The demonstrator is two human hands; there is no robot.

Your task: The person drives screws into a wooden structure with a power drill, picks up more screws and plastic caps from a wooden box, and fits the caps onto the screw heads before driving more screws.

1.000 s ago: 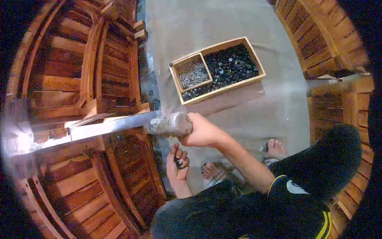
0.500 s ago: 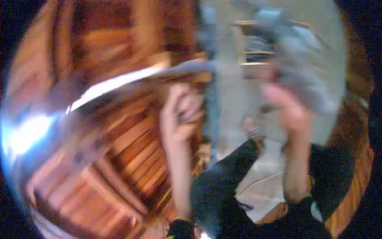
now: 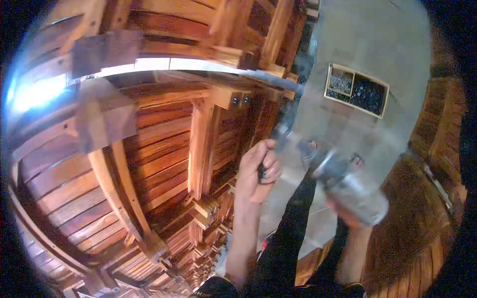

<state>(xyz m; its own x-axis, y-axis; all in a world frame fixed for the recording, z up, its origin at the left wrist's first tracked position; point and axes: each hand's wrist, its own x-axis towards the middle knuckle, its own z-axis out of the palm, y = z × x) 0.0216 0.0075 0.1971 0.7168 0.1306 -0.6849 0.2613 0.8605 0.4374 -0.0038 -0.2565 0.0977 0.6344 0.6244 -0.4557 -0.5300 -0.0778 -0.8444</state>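
- View has swung since the earlier frame; right hand (image 3: pixel 348 213) now lower and farther right.
- Right hand: closed round a grey power driver (image 3: pixel 350 186), blurred, its narrow end toward the left hand (image 3: pixel 261 166).
- Left hand: fingers curled over small dark pieces (image 3: pixel 262 172).
- Far right: two-compartment wooden box (image 3: pixel 357 108), silver screws (image 3: pixel 341 81) left, dark caps (image 3: pixel 370 95) right.
- Left: slatted wooden frames (image 3: pixel 164 131).

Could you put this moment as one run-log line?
Left hand: curled around small dark pieces | Right hand: holding grey tool, motion-blurred | Tray: silvery pieces in corner compartment, dark ones beside
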